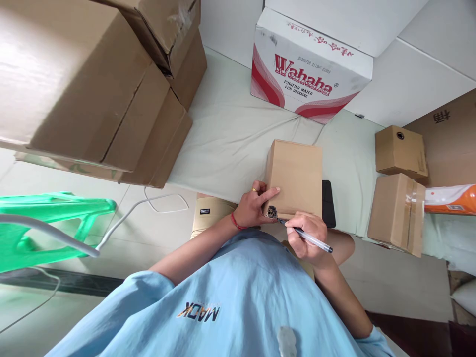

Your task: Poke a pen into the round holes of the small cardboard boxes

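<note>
A brown cardboard box (pixel 297 176) lies at the table's near edge, in front of my body. Around its near left corner, my left hand (pixel 255 206) grips it, with one finger stretched over the top face. A dark scribbled or drawn patch (pixel 272 212) marks that corner, between the fingers of this hand; its details are too small to read. Pinched in my right hand (pixel 307 233) is a clear pen (pixel 314 240) with a dark end. Its tip points left, close to the patch; whether it touches the cardboard I cannot tell.
A black flat object (pixel 327 203) lies partly behind the box's right side. A Wahaha water carton (pixel 308 69) stands at the back. Large cartons (pixel 96 89) are stacked left, smaller boxes (pixel 396 213) sit right. Below left are a green stool (pixel 85 218) and a white cable (pixel 126 220).
</note>
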Demonstrator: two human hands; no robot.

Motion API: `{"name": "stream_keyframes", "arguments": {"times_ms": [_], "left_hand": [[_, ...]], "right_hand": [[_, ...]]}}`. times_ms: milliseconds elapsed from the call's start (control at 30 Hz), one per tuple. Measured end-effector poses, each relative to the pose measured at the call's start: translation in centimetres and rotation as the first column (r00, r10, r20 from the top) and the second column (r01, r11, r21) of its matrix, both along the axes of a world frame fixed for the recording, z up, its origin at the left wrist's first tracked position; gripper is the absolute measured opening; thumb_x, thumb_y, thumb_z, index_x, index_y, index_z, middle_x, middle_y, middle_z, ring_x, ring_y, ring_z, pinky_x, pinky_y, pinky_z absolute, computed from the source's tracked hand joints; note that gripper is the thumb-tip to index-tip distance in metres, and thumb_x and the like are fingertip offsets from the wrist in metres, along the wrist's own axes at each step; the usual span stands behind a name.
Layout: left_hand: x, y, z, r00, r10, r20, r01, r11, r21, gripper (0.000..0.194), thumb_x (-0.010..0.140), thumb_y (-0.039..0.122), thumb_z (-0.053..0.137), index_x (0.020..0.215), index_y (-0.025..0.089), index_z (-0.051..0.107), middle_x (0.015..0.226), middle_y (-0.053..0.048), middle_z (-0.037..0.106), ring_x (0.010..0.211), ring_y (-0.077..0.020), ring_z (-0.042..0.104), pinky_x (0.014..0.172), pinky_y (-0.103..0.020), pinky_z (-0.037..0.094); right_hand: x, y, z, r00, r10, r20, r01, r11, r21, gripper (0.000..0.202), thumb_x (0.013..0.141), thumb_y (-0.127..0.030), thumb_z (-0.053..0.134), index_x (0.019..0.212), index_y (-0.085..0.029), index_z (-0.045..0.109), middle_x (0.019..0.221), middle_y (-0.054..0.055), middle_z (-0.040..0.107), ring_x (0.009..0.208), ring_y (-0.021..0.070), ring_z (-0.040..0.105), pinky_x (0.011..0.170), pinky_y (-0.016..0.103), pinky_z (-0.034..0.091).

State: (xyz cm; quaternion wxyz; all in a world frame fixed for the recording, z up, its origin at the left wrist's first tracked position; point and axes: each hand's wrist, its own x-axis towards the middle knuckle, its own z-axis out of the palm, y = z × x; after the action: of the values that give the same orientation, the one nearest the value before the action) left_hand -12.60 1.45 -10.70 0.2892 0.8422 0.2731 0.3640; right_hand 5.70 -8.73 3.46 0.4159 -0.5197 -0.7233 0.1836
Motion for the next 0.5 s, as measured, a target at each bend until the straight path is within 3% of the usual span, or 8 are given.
{"name": "stream_keyframes", "arguments": {"times_ms": [167,367,433,500], "left_hand": [[0.0,0.0,-0.2,1.0,0.002,-0.012,-0.003,0.999,-0.046,0.103,0.074,0.075,0.087,0.159,0.029,0.049,0.122,-0.011,0.05,0.107,-0.0278,0.059,0.08,-0.037,0.057],[0.1,-0.1,-0.1,1.0,0.015,-0.014,-0.015,1.0,-0.009,0.101,0.076,0.074,0.087,0.159,0.031,0.047,0.12,-0.009,0.049,0.107,-0.0265,0.06,0.079,-0.035,0.057],[0.2,-0.1,0.0,0.999,0.03,-0.015,-0.03,1.0,0.002,0.102,0.076,0.077,0.085,0.158,0.03,0.048,0.12,-0.009,0.048,0.106,-0.0263,0.06,0.078,-0.035,0.058],[0.3,-0.1,0.1,0.999,0.043,-0.008,-0.043,0.999,0.009,0.103,0.076,0.08,0.084,0.158,0.03,0.048,0.12,-0.009,0.048,0.106,-0.0261,0.061,0.078,-0.035,0.059]], "right_hand": [[0.0,0.1,0.0,1.0,-0.006,0.012,0.006,1.0,-0.005,0.016,0.09,-0.011,0.057,0.092,-0.026,0.063,0.067,-0.005,0.063,0.055,0.0133,0.056,0.057,0.028,0.045],[-0.1,-0.1,0.2,1.0,0.004,-0.028,-0.005,1.0,-0.023,0.015,0.092,-0.013,0.057,0.091,-0.026,0.064,0.066,-0.004,0.061,0.054,0.0135,0.055,0.055,0.028,0.045],[0.4,-0.5,0.5,0.994,-0.049,-0.099,0.043,0.998,-0.055,0.013,0.096,-0.015,0.06,0.095,-0.026,0.067,0.068,-0.004,0.062,0.056,0.0141,0.057,0.055,0.028,0.047],[1.5,-0.7,0.7,0.967,-0.184,-0.178,0.18,0.983,-0.04,0.012,0.1,-0.02,0.063,0.106,-0.027,0.07,0.075,-0.002,0.067,0.06,0.0151,0.062,0.057,0.029,0.049]]}}
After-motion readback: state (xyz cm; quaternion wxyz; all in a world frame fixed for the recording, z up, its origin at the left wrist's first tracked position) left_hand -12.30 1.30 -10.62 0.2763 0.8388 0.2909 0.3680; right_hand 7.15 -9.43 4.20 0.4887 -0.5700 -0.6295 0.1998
